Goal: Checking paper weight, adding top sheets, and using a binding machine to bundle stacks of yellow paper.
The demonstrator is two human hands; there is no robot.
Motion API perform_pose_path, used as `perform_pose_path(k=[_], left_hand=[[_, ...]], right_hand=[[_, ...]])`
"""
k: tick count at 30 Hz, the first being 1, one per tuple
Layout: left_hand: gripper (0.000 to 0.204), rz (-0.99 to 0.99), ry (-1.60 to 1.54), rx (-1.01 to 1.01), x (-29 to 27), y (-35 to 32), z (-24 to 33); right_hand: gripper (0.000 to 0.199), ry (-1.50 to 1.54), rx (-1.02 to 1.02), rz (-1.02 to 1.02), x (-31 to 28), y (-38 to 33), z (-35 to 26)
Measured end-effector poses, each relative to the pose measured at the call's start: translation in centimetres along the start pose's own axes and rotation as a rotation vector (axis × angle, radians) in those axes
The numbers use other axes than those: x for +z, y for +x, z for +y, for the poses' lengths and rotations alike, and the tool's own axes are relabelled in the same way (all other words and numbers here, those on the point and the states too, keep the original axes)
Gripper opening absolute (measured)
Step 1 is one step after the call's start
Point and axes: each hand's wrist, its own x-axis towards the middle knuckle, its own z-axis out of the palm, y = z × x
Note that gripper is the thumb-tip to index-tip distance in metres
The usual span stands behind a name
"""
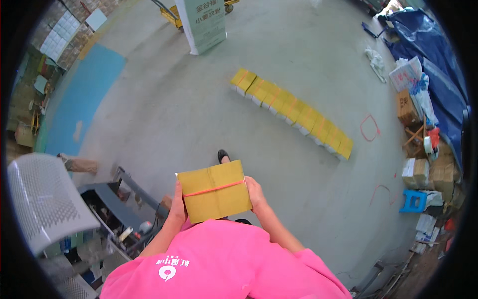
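Observation:
A thick bundle of yellow paper (211, 177), tied across its middle with a pinkish-red band, is held level in front of my body. My left hand (178, 201) presses against its left side, and my right hand (256, 194) grips the opposite side. Most of my fingers are hidden behind or under the bundle. Ahead and to the right, a row of similar yellow bundles (294, 110) with whitish sides stands on the grey floor (164, 107), lined up on a slant. My shoe (223, 155) shows just beyond the held bundle.
At left are a perforated grey chair-like shell (50, 199), dark machinery (119, 204) and a blue floor patch (89, 94). A tall pale sack (205, 25) stands far ahead. Along the right lie a blue tarp (428, 55), boxes (407, 107) and a blue stool (413, 201).

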Motion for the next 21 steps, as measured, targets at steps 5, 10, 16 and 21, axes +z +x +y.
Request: perform_pose_path(k=[5,10,16,21], left_hand=[[0.061,-0.051,0.244,0.047,4.3,13.7,8.8],[0.062,0.038,0.237,0.02,7.6,24.8,15.2],[0.061,0.139,0.202,-0.049,11.0,39.6,17.9],[0.068,0.186,0.12,-0.073,15.1,51.4,19.0]], right_hand=[[0.039,0.044,0.002,-0.028,3.2,13.5,-9.9],[0.043,-0.041,0.143,-0.068,5.5,25.4,-20.5],[0.044,-0.207,0.195,-0.146,6.1,42.0,-27.9],[0.043,-0.334,0.235,-0.194,4.2,58.6,-28.9]])
